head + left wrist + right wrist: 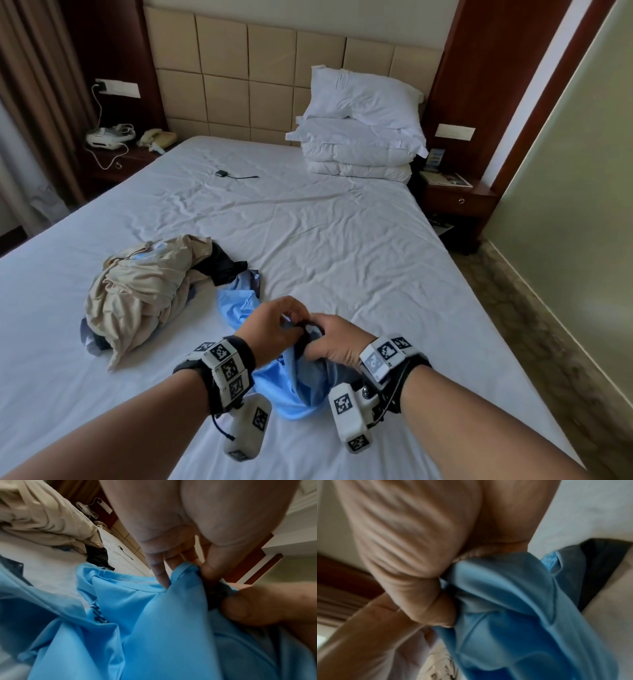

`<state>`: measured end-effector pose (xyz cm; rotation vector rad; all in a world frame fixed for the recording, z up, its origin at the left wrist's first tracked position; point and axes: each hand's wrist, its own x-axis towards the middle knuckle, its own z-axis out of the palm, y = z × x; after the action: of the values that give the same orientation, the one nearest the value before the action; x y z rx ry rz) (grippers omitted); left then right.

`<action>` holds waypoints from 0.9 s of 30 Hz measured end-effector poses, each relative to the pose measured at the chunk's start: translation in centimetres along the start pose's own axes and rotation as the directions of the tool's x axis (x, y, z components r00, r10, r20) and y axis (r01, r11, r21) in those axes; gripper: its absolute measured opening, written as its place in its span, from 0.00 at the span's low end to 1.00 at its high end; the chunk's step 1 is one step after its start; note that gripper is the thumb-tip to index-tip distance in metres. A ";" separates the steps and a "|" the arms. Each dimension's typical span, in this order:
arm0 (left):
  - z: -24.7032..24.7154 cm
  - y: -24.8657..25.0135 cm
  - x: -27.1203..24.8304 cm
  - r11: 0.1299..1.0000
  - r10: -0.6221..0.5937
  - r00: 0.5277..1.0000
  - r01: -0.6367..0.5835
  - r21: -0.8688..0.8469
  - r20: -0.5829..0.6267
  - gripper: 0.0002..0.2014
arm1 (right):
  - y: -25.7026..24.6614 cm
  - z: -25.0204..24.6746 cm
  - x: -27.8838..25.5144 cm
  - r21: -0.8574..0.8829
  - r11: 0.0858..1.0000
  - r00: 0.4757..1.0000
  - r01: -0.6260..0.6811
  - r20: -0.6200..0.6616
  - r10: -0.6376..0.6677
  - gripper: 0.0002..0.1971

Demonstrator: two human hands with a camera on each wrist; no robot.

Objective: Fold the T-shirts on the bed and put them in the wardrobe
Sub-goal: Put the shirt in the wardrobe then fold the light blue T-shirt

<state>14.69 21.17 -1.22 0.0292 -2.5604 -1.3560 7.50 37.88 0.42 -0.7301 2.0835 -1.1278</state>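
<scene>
A light blue T-shirt [291, 387] hangs bunched over the near part of the white bed [342, 240]. My left hand [279, 323] pinches its upper edge, and my right hand [329, 342] grips the same bunched edge right beside it. In the left wrist view the left hand [185, 566] holds the blue T-shirt [154, 628] between thumb and fingers. In the right wrist view the right hand [436, 595] is curled round the blue T-shirt [513, 601]. A heap of clothes, a beige T-shirt [144, 291] on top with a black garment [222, 263] under it, lies to the left.
Stacked white pillows and a folded duvet [359, 130] sit at the head of the bed on the right. A small black device with a cable [226, 174] lies mid-bed. Wooden nightstands [455, 198] flank the bed; the left one carries a telephone [157, 137].
</scene>
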 end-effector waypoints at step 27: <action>-5.3 -4.5 -1.4 0.666 -0.423 0.905 0.279 0.692 0.042 0.10 | 4.2 -9.3 -1.8 -0.303 0.890 0.780 -0.341 -0.620 0.088 0.11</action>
<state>16.82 14.46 -2.31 0.5802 -3.2029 -0.4287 0.88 45.86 1.20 -0.2950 2.9094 -0.8639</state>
